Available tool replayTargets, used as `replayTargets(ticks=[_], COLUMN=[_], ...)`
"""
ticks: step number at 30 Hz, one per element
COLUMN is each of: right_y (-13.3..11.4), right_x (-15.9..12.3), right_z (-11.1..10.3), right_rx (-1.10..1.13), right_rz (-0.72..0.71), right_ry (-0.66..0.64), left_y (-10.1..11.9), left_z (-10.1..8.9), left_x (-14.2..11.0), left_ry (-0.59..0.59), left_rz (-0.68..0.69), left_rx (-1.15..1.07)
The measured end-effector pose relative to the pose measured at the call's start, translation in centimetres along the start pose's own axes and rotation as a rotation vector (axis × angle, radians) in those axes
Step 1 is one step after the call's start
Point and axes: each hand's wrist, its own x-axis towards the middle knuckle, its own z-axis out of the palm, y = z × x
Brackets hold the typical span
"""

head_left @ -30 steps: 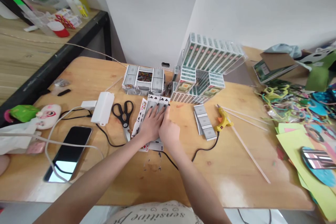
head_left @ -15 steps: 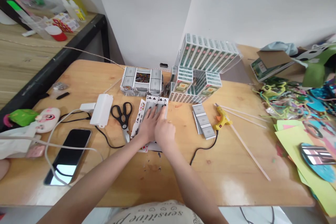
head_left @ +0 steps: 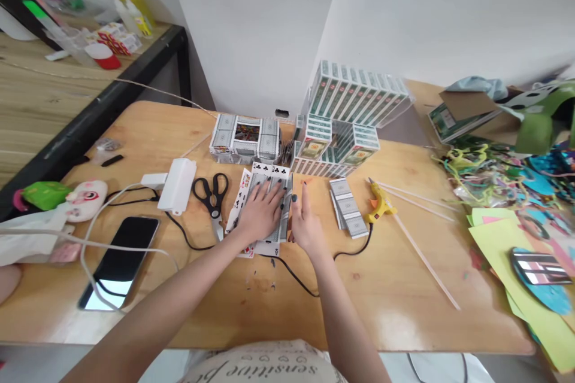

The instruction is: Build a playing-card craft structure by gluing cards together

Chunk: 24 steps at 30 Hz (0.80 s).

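Note:
My left hand [head_left: 263, 210] lies flat, fingers spread, on a sheet of joined playing cards [head_left: 250, 184] on the wooden table [head_left: 404, 287]. My right hand [head_left: 306, 221] stands on its edge along the sheet's right side, fingers stretched out, thumb against the card edge. A row of face-down cards [head_left: 349, 207] lies just right of it.
Black scissors [head_left: 211, 191], a white power adapter [head_left: 176, 176] and a phone [head_left: 118, 253] lie to the left. A yellow glue gun [head_left: 380, 204] with its black cord and thin sticks [head_left: 424, 261] lie to the right. Card-box stacks [head_left: 341, 125] stand behind. Coloured paper scraps [head_left: 507, 197] fill the right side.
My right hand has slid off the cards to their right edge and turned upright. My left hand stays pressed on the sheet.

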Motion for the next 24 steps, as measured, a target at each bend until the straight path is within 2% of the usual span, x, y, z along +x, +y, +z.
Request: replayTargets(ticks=[3, 8, 11, 18, 24], right_y=[0.3, -0.4, -0.6, -1.1, 0.2], right_x=[-0.1, 0.1, 0.1, -0.1, 0.3], right_z=[0.6, 2.8, 3.2, 2.7, 1.1], right_rx=[-0.027, -0.218, -0.288, -0.424, -0.326], right_rz=[0.011, 0.016, -0.006, -0.082, -0.024], right_ry=[0.013, -0.041, -0.032, -0.054, -0.009], left_y=[0.0, -0.1, 0.0, 0.0, 0.4], left_z=[0.0, 0.3, 0.3, 0.1, 0.0], left_x=[0.0, 0.1, 0.1, 0.1, 0.0], left_ry=[0.001, -0.011, -0.002, -0.010, -0.023], left_rz=[0.002, -0.009, -0.019, -0.019, -0.035], left_rx=[-0.014, -0.004, 0.002, -0.012, -0.031])
